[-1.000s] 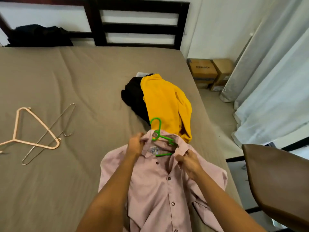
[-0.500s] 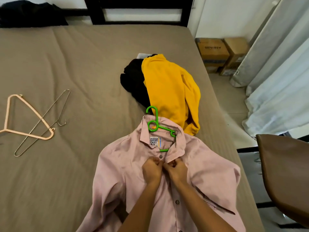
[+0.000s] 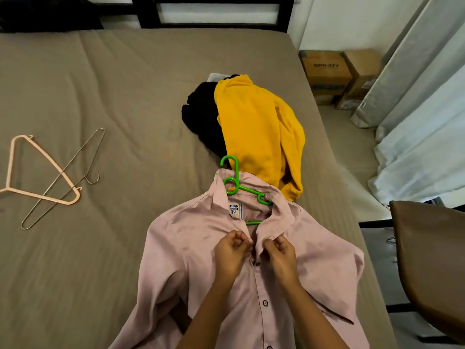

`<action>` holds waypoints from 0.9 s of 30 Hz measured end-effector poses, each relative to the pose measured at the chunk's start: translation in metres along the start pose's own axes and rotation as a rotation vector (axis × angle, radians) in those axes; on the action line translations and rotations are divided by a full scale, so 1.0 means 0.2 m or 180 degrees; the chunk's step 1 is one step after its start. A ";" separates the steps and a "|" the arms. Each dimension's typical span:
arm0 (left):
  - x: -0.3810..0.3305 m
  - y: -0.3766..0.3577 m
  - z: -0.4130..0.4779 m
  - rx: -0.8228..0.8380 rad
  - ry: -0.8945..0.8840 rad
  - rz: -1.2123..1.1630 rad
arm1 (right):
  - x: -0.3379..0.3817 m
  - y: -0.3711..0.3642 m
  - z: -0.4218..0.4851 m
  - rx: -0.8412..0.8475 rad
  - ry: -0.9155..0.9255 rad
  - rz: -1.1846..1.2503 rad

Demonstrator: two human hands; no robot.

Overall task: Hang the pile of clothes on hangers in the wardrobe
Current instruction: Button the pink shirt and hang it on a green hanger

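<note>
Parted slightly, left hand (image 3: pixel 232 250) and right hand (image 3: pixel 280 253) pinched pink shirt (image 3: pixel 327 260) placket.
Collar lay open around green hanger (image 3: pixel 236 183) by bed's (image 3: pixel 100 273) right edge.

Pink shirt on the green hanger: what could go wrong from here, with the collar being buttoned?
1. The green hanger sits skewed in the collar of the pink shirt; lifted like this, one shoulder may slip off.
2. Its hook lies by the yellow garment and could snag it on lifting.
3. The left hand and right hand pinch only the placket edges; a tug might shift the hanger.
</note>
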State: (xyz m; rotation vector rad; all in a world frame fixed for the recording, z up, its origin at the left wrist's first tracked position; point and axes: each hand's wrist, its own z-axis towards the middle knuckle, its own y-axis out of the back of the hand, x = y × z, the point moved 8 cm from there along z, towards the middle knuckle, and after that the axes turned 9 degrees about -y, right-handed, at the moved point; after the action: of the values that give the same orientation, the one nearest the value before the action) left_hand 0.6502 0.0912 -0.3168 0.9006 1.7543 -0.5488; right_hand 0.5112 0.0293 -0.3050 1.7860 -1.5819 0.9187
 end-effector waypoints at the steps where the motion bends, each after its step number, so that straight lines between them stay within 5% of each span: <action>1: -0.03 0.01 -0.03 0.0000 0.0037 -0.0156 | 0.01 -0.01 -0.02 0.0152 0.0033 -0.0021; 7: -0.20 0.04 -0.09 0.0115 -0.0232 -0.0272 | 0.11 -0.04 -0.14 0.0486 0.0451 -0.0565; 12: -0.24 0.04 -0.13 0.0335 -0.0552 0.0351 | 0.14 -0.02 -0.17 0.0036 0.0526 -0.1060; 27: -0.31 0.09 -0.18 0.0154 -0.0613 0.1207 | 0.18 -0.05 -0.24 0.0282 0.0400 -0.0832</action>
State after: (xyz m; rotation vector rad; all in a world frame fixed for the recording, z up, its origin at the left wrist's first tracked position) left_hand 0.6534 0.1084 -0.2455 1.1426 1.3592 -0.4134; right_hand 0.5167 0.0474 -0.2468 1.9013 -1.2128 0.9656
